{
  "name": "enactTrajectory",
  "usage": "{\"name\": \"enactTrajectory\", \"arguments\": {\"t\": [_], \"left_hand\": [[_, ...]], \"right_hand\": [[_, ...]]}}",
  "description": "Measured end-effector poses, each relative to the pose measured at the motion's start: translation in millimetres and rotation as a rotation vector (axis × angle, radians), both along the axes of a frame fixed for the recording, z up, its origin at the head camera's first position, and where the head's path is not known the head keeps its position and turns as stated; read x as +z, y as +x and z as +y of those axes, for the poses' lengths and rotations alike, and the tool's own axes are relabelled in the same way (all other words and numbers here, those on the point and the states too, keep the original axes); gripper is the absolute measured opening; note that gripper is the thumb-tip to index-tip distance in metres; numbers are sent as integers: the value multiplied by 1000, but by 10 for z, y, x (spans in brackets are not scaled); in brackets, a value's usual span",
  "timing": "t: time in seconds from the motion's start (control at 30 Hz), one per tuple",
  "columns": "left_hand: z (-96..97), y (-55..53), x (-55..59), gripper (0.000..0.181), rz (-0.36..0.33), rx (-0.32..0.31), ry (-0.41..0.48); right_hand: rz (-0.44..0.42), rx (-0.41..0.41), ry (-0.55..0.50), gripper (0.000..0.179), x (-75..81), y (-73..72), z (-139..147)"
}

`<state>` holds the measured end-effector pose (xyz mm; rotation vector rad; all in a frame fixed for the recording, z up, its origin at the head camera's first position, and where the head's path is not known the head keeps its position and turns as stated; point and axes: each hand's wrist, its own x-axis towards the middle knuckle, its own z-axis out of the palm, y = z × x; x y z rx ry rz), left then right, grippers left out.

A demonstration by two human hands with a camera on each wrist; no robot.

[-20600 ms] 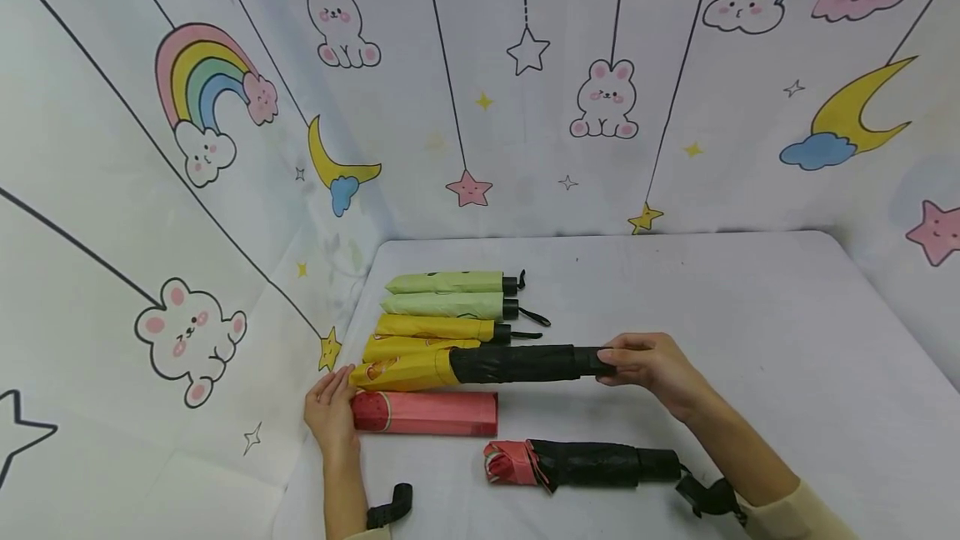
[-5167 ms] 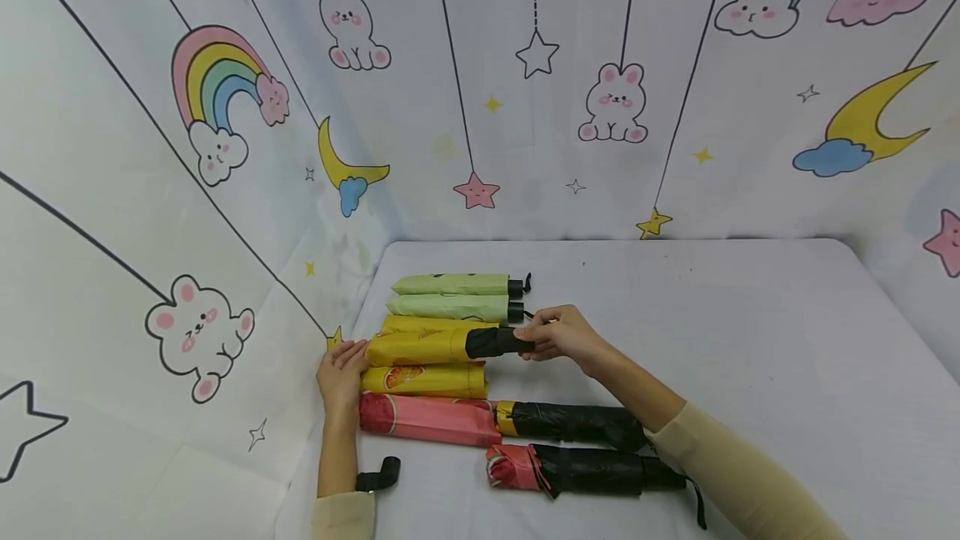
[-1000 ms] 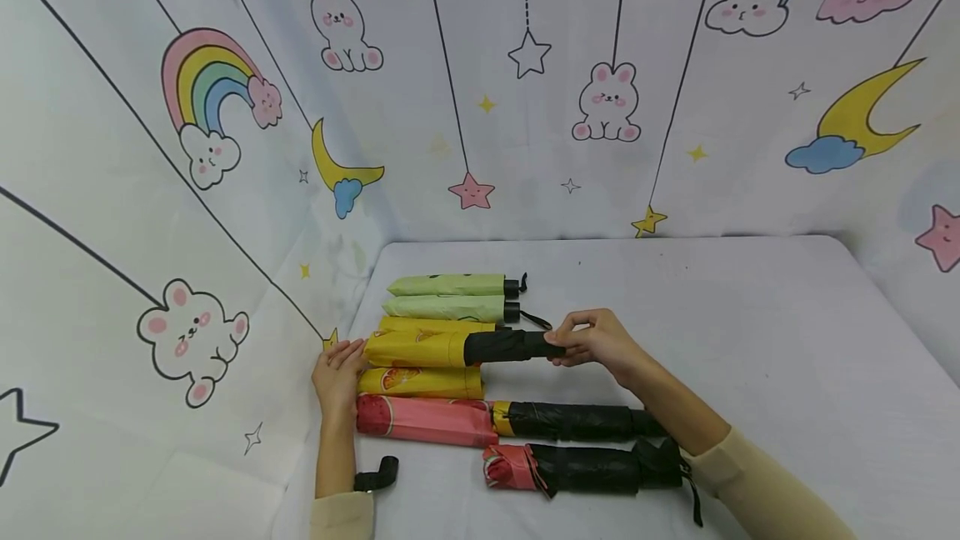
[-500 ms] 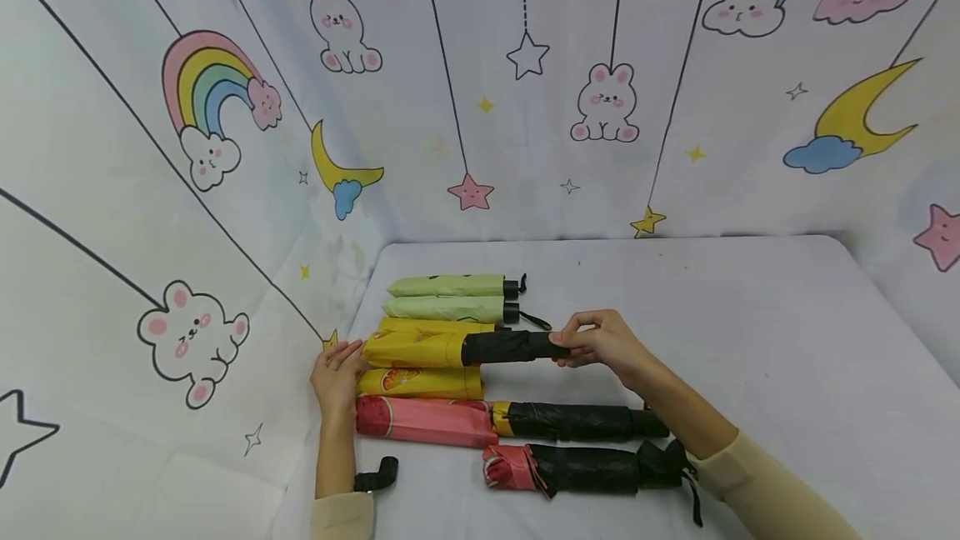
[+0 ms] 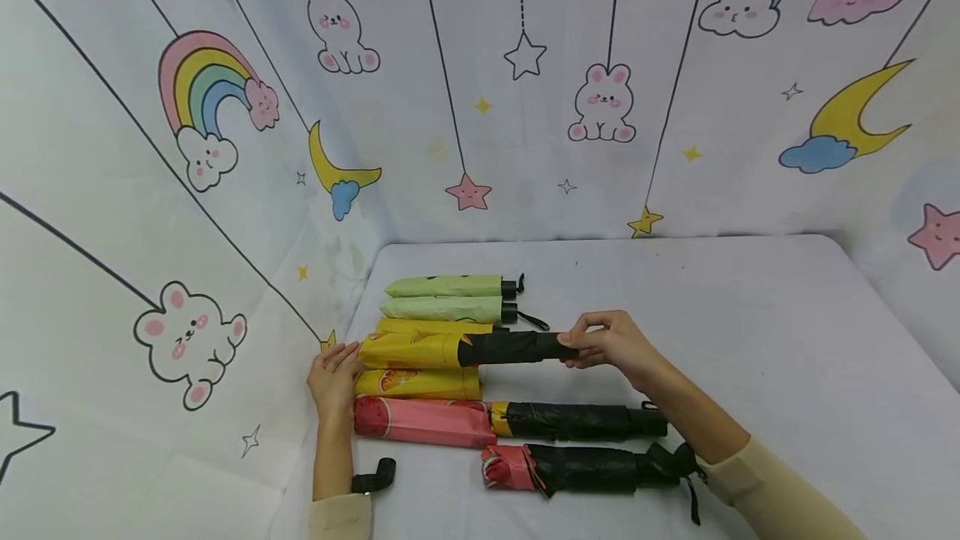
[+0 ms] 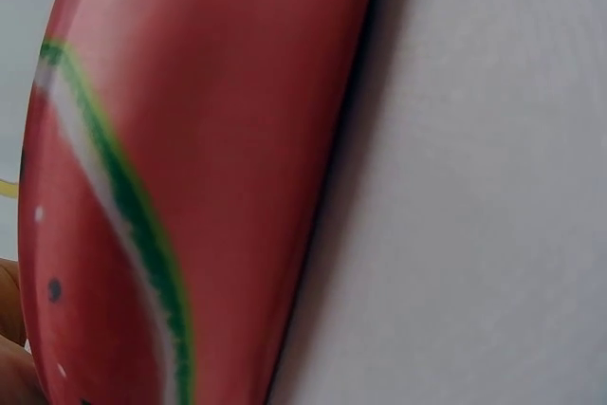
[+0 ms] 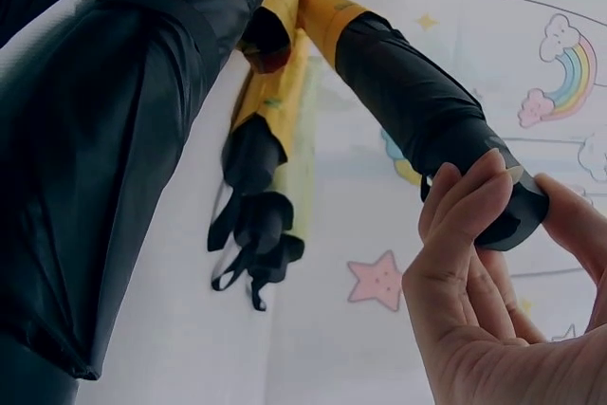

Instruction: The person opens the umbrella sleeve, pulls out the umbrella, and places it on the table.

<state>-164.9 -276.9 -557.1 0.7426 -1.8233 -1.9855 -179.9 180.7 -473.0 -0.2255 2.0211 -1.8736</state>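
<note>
In the head view my right hand (image 5: pixel 607 342) pinches the black handle end of a folding umbrella (image 5: pixel 510 347). The umbrella is partly inside a yellow sleeve (image 5: pixel 412 351), its black length sticking out to the right. At the sleeve's left end, the fingers of my left hand (image 5: pixel 333 382) hold its tip. The right wrist view shows thumb and fingertips on either side of the handle (image 7: pixel 517 211). Just in front lies another yellow sleeve (image 5: pixel 420 383) with an orange-slice print. A watermelon-print sleeve (image 6: pixel 256 139) fills much of the left wrist view.
Behind are another yellow-sleeved umbrella (image 5: pixel 397 326) and two green-sleeved umbrellas (image 5: pixel 442 286) (image 5: pixel 442 308). In front lie the pink watermelon sleeve (image 5: pixel 438 421), a bare black umbrella with yellow edge (image 5: pixel 577 421) and one with red edge (image 5: pixel 585 468). Printed cloth walls (image 5: pixel 465 107) rise behind.
Over the last seconds my right hand has drawn the black umbrella rightward out of the yellow sleeve. The umbrella gripped 20 s ago now lies bare in front; its sleeve lies beside the pink one.
</note>
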Motion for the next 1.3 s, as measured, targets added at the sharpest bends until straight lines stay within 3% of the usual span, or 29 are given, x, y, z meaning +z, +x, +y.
{"name": "enactTrajectory", "arguments": {"t": [0.33, 0.4, 0.5, 0.67, 1.3], "left_hand": [[15, -20, 21, 59, 6, -1, 16], [28, -13, 83, 58, 2, -9, 24], [20, -22, 90, 58, 2, -13, 41], [0, -49, 11, 59, 10, -5, 47], [-21, -59, 9, 60, 5, -10, 57]], "right_hand": [[31, 13, 1, 37, -16, -1, 115], [35, 13, 0, 37, -1, 9, 139], [37, 13, -6, 37, 23, 25, 173], [45, 12, -10, 37, 49, 48, 221], [59, 16, -3, 37, 94, 126, 437]]}}
